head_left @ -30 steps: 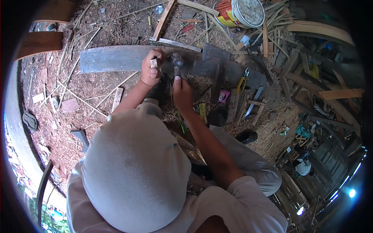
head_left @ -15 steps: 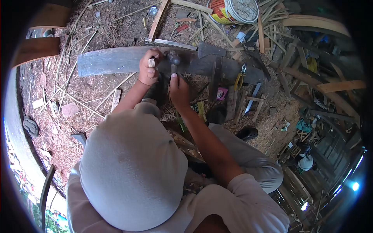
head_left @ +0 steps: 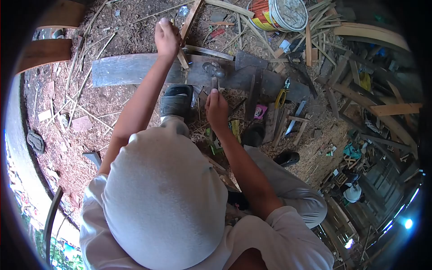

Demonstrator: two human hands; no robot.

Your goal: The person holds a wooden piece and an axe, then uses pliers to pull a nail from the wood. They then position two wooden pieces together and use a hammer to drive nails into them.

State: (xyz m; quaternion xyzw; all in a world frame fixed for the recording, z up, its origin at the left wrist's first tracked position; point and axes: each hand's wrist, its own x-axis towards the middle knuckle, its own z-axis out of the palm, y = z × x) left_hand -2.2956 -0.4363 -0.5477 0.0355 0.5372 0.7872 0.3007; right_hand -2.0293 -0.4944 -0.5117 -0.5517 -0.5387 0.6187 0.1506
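Observation:
My left hand (head_left: 167, 39) is raised beyond the far side of a long grey plank (head_left: 121, 71), fingers curled round a short wooden stick (head_left: 182, 59) whose lower end juts out over the plank. In my right hand (head_left: 217, 110), on the near side, is the handle of a hammer (head_left: 218, 72); its dark, rounded head lies over the middle of the plank. Right of the hammer, a dark axe-like blade (head_left: 250, 59) rests on the wood. Yellow-handled pliers (head_left: 281, 96) lie toward the plank's right end.
My sandalled foot (head_left: 177, 101) is close to the plank's near edge. At the back right stands a paint bucket (head_left: 291, 15) with wood strips around it. Stacked timber (head_left: 396, 109) fills the right side. A pink packet (head_left: 259, 111) and a blue-grey blade (head_left: 294, 116) lie near the pliers.
My left hand has moved up and away from the hammer with the stick, uncovering my foot. The view has shifted slightly; my right hand still grips the hammer.

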